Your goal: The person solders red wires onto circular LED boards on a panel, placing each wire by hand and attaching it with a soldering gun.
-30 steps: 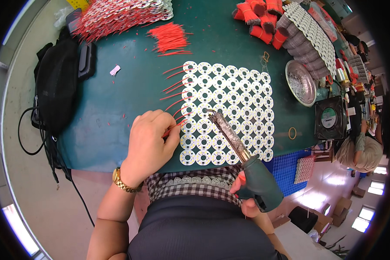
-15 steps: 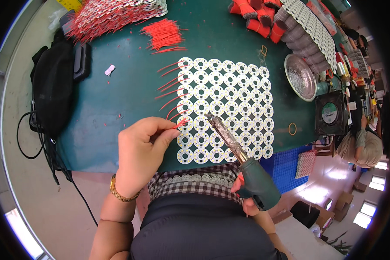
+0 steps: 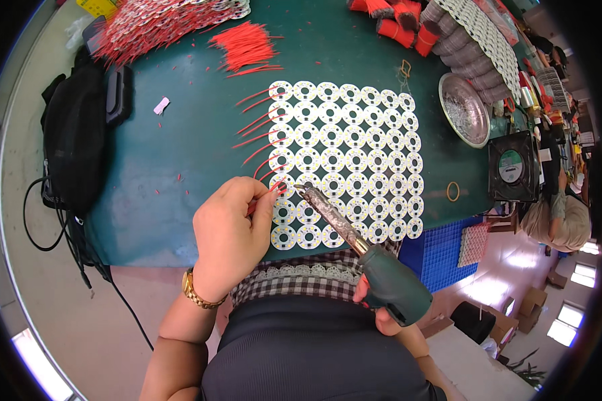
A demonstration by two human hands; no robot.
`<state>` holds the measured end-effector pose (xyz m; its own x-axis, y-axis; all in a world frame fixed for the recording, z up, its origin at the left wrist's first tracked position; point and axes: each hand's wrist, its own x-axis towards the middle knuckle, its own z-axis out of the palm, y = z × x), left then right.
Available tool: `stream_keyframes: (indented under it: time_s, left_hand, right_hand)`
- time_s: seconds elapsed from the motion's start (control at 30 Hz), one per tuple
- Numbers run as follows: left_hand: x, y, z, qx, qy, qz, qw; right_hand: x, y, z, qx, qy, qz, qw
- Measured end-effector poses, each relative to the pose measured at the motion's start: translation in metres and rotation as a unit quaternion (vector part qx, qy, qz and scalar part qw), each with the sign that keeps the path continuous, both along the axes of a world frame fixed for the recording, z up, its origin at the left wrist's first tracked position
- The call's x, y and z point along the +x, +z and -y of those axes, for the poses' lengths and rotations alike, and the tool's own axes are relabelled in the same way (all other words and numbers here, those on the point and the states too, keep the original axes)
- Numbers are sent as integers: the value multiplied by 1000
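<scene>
My left hand (image 3: pixel 237 227) pinches a short red wire (image 3: pixel 277 188) at the left edge of a panel of round white circuit boards (image 3: pixel 332 136). The wire's end lies on a board in the leftmost column, fifth row from the far side. My right hand (image 3: pixel 381 317) is wrapped round the dark green handle of a soldering iron (image 3: pixel 341 224). Its tip is just right of the wire; whether it touches the board I cannot tell. Pairs of red wires (image 3: pixel 251 123) stick out leftward from the boards in the farther rows of that column.
Loose red wires (image 3: pixel 247 47) lie beyond the panel, near a stack of wired boards (image 3: pixel 167 27). At the right are a metal bowl (image 3: pixel 463 110), a black fan (image 3: pixel 513 167) and a rubber band (image 3: pixel 453 192). A black bag (image 3: pixel 80 140) lies on the left, with a dark case (image 3: pixel 119 93).
The soldering iron's tip has moved left, closer to the wire. My left hand has shifted slightly right, still pinching the wire. The whole view has shifted a little.
</scene>
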<state>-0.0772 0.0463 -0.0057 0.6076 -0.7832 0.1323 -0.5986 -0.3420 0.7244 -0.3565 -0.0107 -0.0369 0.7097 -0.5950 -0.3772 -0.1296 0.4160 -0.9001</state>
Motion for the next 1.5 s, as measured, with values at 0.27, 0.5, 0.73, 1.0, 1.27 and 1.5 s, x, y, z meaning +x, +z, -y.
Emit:
stream_keyframes:
  time_s: [0.27,0.5,0.73,1.0,1.27,1.5]
  left_hand:
    - [-1,-1,1,-6,-3,19,1000]
    - [0,-9,3,-37,-9,74,997]
    - [-3,-10,4,-23,-3,102,994]
    - [1,-3,1,-3,-32,70,997]
    - [4,0,2,24,-49,66,996]
    - [1,-1,3,37,-43,91,994]
  right_hand:
    - [-8,-14,-1,-93,17,-29,995]
    - [1,-6,-1,-72,11,-19,997]
    - [-3,-12,-7,-128,-5,4,992]
    - [4,-2,-8,-56,-37,31,997]
    - [-1,-9,-9,-76,-19,87,993]
    - [-10,-18,-3,-77,20,41,996]
